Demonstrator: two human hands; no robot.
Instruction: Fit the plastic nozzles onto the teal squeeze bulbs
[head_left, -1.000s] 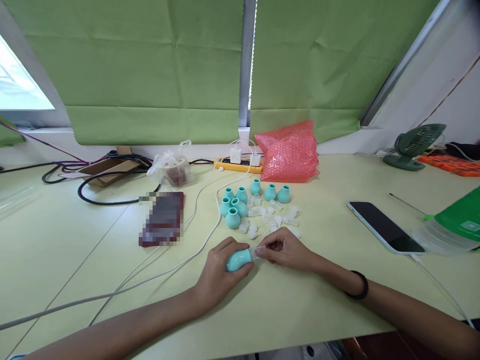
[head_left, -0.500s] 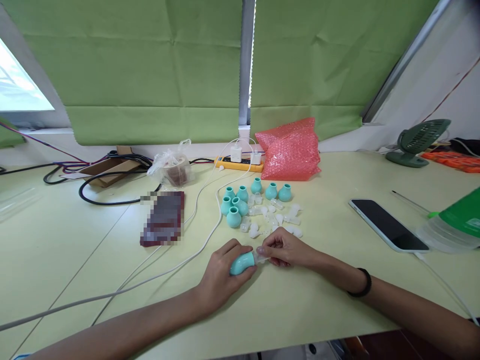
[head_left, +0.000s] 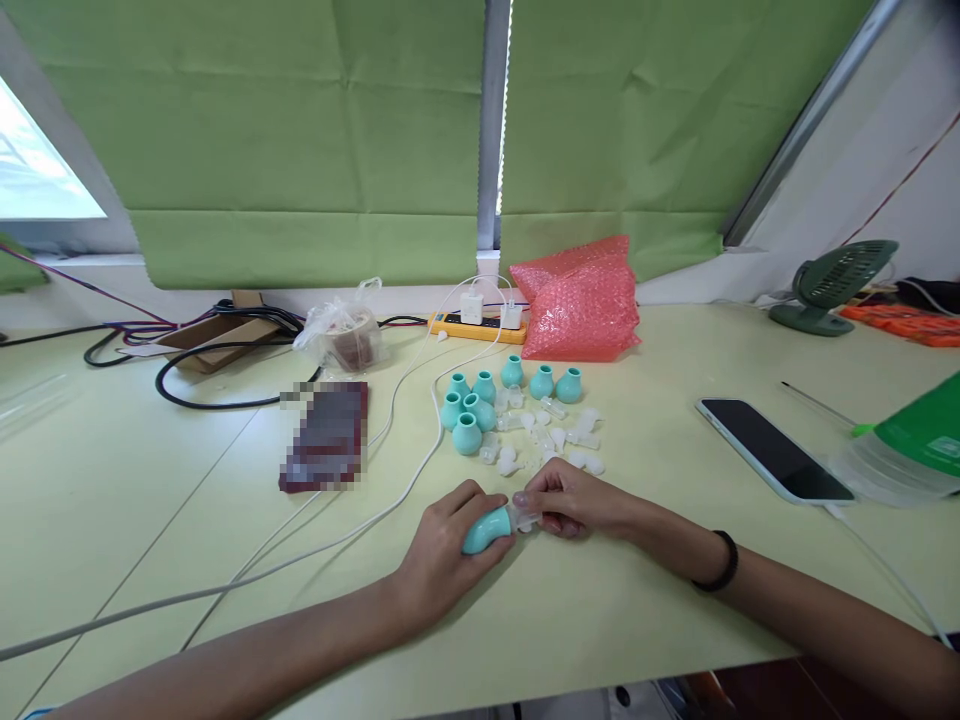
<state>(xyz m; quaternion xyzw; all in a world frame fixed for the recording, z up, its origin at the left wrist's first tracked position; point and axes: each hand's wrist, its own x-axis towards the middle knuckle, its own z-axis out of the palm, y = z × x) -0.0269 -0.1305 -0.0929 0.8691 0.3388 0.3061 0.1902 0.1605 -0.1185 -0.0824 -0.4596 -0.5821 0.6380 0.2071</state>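
My left hand [head_left: 450, 545] is wrapped round a teal squeeze bulb [head_left: 486, 530], which lies on its side with its neck toward the right. At that neck is a clear plastic nozzle [head_left: 525, 518], pinched between the thumb and fingers of my right hand [head_left: 566, 498]. The nozzle meets the bulb's mouth; how deep it sits inside I cannot tell. Beyond my hands, several more teal bulbs [head_left: 466, 434] stand upright in a loose cluster. Beside them lie several clear nozzles [head_left: 583, 438] and small whitish soft tips [head_left: 508, 462].
A pink bubble-wrap bag [head_left: 581, 305] and an orange power strip [head_left: 450, 328] are at the back. White cables [head_left: 360, 528] cross the table on the left, near a dark red phone-like slab [head_left: 326, 435]. To the right are a phone [head_left: 772, 448], a green fan [head_left: 832, 285] and a green-labelled container [head_left: 915, 450].
Both hands stay almost in place, still on the bulb and nozzle. The nozzle shows slightly more between my fingers, and the view has shifted a little.
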